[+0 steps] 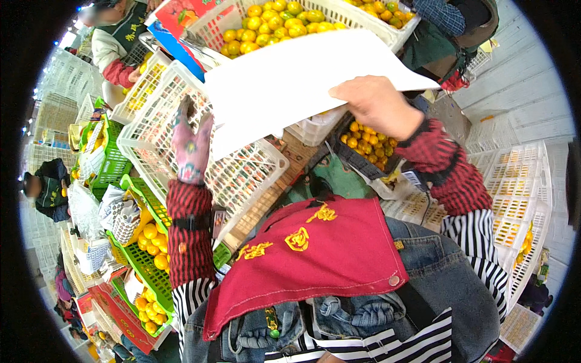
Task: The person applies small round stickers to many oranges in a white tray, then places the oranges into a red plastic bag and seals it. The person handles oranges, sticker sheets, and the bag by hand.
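Note:
My right hand (381, 106) is bare and pinches the right part of a large white sheet (290, 78), which looks like paper. The sheet spreads leftward in front of me and covers part of what lies behind it. My left hand (192, 145) wears a thin glove with a floral pattern. Its fingers are stretched and apart, close to the sheet's left edge; whether the thumb touches the sheet I cannot tell. Below the left hand and the sheet lies a white lattice crate (279, 162), with a reddish-green pattern showing through its holes.
Beyond the sheet stands a white crate (209, 25) of orange-yellow citrus fruit. A dark basket (351, 160) of small oranges sits right of centre. Green crates (124, 181) with fruit line the left. White crates (514, 181) stand at right. Other people (115, 48) are at the upper left and upper right.

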`<move>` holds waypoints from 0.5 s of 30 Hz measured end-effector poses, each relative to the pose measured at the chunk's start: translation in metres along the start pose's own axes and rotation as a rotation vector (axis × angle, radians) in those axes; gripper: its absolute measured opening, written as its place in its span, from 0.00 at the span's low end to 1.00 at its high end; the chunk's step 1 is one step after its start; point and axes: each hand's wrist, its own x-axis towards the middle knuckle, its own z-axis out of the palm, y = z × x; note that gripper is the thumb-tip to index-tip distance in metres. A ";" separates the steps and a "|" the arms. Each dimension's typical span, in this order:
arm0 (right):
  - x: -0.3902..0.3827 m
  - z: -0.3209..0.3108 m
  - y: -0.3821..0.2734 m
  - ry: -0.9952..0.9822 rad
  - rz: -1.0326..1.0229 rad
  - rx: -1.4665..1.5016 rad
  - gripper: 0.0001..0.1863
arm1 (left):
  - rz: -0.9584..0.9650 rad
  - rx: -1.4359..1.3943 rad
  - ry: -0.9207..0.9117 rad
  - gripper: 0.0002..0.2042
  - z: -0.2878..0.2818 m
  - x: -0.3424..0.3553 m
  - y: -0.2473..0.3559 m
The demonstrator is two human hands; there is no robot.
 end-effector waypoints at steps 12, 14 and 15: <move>0.081 -0.176 -0.048 -0.270 0.270 0.370 0.20 | -0.168 -0.489 -0.228 0.09 -0.096 -0.029 0.116; 0.077 -0.127 -0.035 -0.188 0.336 -0.034 0.31 | -0.134 -0.756 -0.253 0.10 -0.039 0.004 0.073; 0.072 -0.109 -0.031 -0.234 0.342 -0.480 0.36 | -0.262 -0.996 -0.261 0.13 -0.012 0.013 0.052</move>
